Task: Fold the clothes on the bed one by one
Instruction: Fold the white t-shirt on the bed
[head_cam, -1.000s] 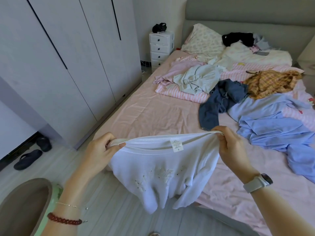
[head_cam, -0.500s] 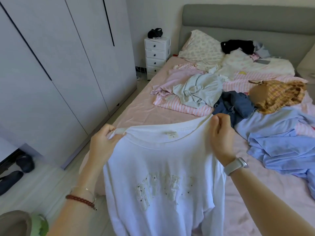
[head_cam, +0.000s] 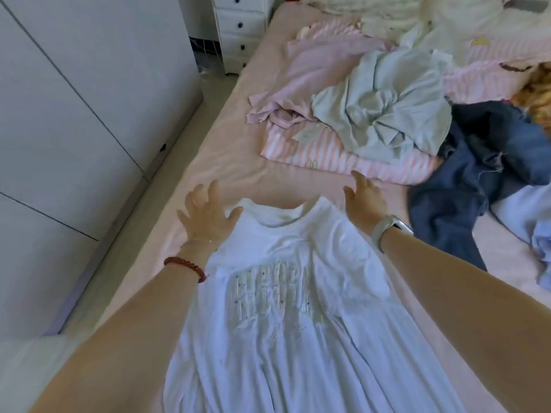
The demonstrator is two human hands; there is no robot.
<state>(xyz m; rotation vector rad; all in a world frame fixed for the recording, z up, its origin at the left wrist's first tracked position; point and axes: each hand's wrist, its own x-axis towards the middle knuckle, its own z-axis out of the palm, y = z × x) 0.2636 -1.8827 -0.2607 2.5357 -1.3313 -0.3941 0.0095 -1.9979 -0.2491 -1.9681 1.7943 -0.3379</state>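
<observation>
Progress: the white T-shirt [head_cam: 286, 308] lies spread front-up on the bed [head_cam: 226, 162], collar toward the pile; no fold shows in it yet, so I judge the folding itself has not begun.
Left to do: the pink top [head_cam: 301, 84], pale green shirt [head_cam: 384, 111], dark jeans [head_cam: 465, 180] and light blue garment [head_cam: 536, 234] lie crumpled, all unfolded.
Left hand [head_cam: 205, 216]: fingers spread and straight, gripping nothing, at the shirt's left shoulder.
Right hand [head_cam: 365, 201]: fingers extended, holding nothing, at the right shoulder; whether it touches cloth I cannot tell.
Shirt fabric: thin soft knit, lightly creased, ribbed round neckline, raised pale lettering on the chest.
Bed surface: smooth pink sheet with soft wrinkles.
Jeans: heavy denim with frayed threads.
</observation>
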